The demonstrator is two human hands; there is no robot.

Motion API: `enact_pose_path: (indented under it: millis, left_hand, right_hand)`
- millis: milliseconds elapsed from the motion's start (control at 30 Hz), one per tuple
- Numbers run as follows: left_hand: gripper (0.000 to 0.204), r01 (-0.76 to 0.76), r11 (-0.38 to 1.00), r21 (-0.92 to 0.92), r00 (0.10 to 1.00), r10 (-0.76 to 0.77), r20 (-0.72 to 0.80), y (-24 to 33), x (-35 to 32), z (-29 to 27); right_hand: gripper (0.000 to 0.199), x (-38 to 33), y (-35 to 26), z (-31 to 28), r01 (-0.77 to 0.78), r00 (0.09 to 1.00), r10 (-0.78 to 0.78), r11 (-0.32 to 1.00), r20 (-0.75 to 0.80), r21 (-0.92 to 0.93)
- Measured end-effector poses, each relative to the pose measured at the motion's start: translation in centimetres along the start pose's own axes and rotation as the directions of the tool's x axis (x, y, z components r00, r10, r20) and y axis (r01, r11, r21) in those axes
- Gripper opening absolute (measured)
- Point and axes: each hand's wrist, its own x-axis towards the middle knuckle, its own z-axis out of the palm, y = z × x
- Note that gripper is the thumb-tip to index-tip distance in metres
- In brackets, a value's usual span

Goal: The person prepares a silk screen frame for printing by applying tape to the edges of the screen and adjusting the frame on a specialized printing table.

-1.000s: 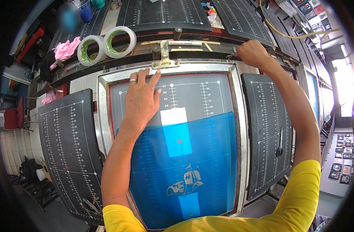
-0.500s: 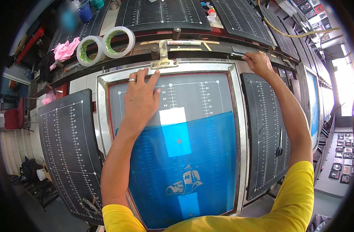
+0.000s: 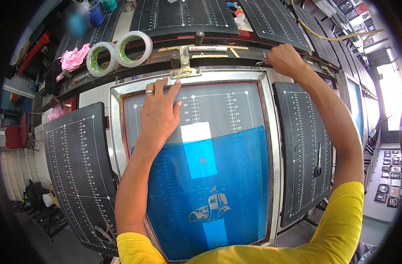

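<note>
A silk-screen frame (image 3: pixel 116 114) with silvery metal edges lies before me, its mesh partly coated in blue emulsion (image 3: pixel 174 207) with a small vehicle design (image 3: pixel 209 209). My left hand (image 3: pixel 160 108) rests at its far edge, fingers spread, fingertips next to the metal clamp bracket (image 3: pixel 184 70). Beyond the frame's far right corner, my right hand (image 3: pixel 286 60) is closed over the dark rail (image 3: pixel 236 66). The end of a slim metal tool (image 3: pixel 260 63) sticks out to the left of that fist; the rest is hidden by the fingers.
Two rolls of clear tape (image 3: pixel 134 48) and a marker (image 3: pixel 207 49) lie on the rail. Black printing boards with white scales stand at left (image 3: pixel 80 176) and right (image 3: pixel 304 154); scissors (image 3: pixel 318 165) lie on the right one. A pink cloth (image 3: pixel 74 58) is at the far left.
My right hand has moved a little left along the rail and turned over, from a pinch with the tool's end showing to a closed fist. My left hand stays in place.
</note>
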Motion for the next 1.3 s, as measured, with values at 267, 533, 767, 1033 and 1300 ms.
enact_pose_path:
  millis: [267, 533, 767, 1033, 1300]
  left_hand:
    - [0.047, 0.009, 1.0, -0.009, 1.0, -0.009, 0.011, 0.0, 0.0, 0.0]
    - [0.047, 0.009, 1.0, -0.02, 1.0, -0.009, 0.008, -0.1, 0.0, 0.0]
    - [0.048, 0.026, 0.999, -0.04, 1.0, -0.025, 0.007, 0.1, -0.1, -0.1]
    - [0.049, 0.013, 0.999, -0.036, 1.0, -0.012, 0.016, 0.1, 0.1, -0.1]
    - [0.049, 0.04, 0.999, -0.023, 0.999, -0.04, 0.034, 0.4, 0.1, -0.2]
  right_hand:
    - [0.011, 1.5, -0.2, -3.0, 0.064, 0.995, -0.057, 0.994, 0.079, -0.088]
    - [0.013, 1.4, -0.4, -1.9, 0.081, 0.995, -0.074, 0.992, 0.069, -0.093]
    - [0.026, -0.5, 1.3, 2.7, -0.012, 0.998, 0.023, 0.987, -0.065, 0.163]
    - [0.022, -3.6, -2.8, 11.0, -0.246, 0.812, 0.523, 0.708, -0.259, 0.662]
    - [0.026, -5.4, 1.8, 6.7, -0.278, 0.913, 0.399, 0.766, -0.089, 0.58]
